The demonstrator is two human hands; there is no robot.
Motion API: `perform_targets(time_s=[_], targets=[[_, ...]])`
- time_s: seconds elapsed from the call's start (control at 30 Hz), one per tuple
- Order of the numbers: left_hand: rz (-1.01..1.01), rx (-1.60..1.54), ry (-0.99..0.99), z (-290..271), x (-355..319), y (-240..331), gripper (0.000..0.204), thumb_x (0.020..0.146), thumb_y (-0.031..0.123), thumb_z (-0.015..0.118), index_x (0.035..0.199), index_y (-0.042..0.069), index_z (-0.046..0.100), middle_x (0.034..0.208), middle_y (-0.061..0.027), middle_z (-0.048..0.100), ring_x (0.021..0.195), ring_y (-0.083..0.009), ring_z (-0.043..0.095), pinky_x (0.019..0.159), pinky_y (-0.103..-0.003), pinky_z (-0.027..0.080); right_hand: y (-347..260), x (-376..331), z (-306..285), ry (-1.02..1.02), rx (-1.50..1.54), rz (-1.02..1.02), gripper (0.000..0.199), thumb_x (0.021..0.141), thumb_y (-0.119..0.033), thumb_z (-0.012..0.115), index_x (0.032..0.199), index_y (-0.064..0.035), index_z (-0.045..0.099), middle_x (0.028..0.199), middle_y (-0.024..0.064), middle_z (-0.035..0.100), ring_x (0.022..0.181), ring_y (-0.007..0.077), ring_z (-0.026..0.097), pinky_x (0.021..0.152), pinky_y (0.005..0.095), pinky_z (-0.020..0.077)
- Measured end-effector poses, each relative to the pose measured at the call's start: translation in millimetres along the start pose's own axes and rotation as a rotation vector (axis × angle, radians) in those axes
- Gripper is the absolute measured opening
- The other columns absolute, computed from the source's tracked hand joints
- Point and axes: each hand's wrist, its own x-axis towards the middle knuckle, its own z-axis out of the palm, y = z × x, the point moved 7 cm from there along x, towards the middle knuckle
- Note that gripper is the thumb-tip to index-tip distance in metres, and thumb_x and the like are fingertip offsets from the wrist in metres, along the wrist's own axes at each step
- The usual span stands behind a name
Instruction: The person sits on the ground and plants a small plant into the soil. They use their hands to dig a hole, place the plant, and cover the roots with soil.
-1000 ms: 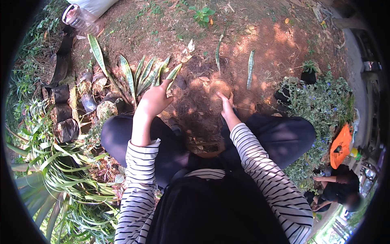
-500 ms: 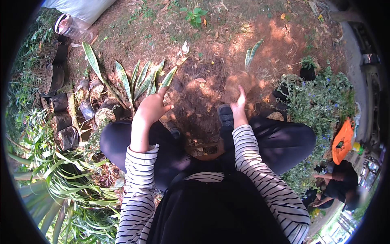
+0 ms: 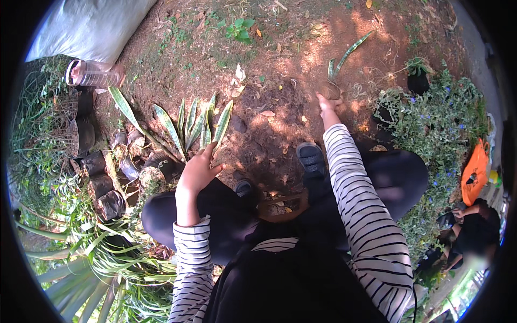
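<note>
My left hand [image 3: 199, 169] hovers above my left knee with its fingers loosely stretched and nothing in them. Just beyond its fingertips stands a cluster of snake plant leaves [image 3: 193, 125], green with yellow edges. A longer snake plant leaf [image 3: 125, 110] leans to their left. My right hand [image 3: 328, 105] reaches out over the soil, fingers apart and apparently holding nothing. Close past it is a smaller snake plant [image 3: 338, 65] with two leaves, one long and slanting right. Fine pale roots [image 3: 355, 92] lie beside that hand; the plant's base is hard to make out against the brown soil.
Several black soil-filled bags [image 3: 102, 185] stand at the left near a clear bottle [image 3: 97, 74] and a white sack [image 3: 91, 32]. A small potted plant [image 3: 418, 81] and blue-flowered bushes [image 3: 447, 124] line the right. Another person [image 3: 474, 231] crouches at lower right.
My right hand has moved farther out; the round brown clump at it no longer shows distinctly. The two-leaved plant's leaves have spread apart. My left hand stays near the leaf cluster, and the view has shifted.
</note>
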Motion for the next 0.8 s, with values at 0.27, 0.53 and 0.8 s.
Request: perform_targets(time_s=[0.27,0.53,0.8], targets=[[-0.126,0.003,-0.071,6,-10,-21,0.065,0.075,0.025,0.067,0.131,0.007,0.038,0.11,-0.0224,0.056,0.102,-0.0348,0.055,0.087,-0.039,0.044,-6,-21,7,-0.003,-0.148,0.091,0.128,0.057,-0.037,0.084,0.139,-0.0075,-0.01,0.145,0.025,0.001,0.134,0.0352,0.015,0.104,0.0453,0.0293],[0.123,-0.249,0.229,-10,-38,9,0.052,0.076,0.016,0.066,0.125,0.01,0.048,0.065,-0.0101,0.06,0.063,-0.0243,0.059,0.065,-0.034,0.046,4,-41,-9,0.137,-0.121,0.141,0.098,0.063,-0.026,0.08,0.132,-0.0101,0.012,0.132,0.0192,0.024,0.118,0.0341,0.036,0.097,0.0431,0.0374],[0.221,-0.487,0.547,25,-41,23,0.052,0.078,0.013,0.065,0.126,0.009,0.044,0.11,-0.0137,0.049,0.102,-0.026,0.052,0.086,-0.034,0.043,1,-184,43,-0.254,0.326,-0.305,0.059,0.073,-0.009,0.068,0.121,-0.0062,0.034,0.11,0.0132,0.047,0.093,0.0221,0.049,0.083,0.0377,0.0406]])
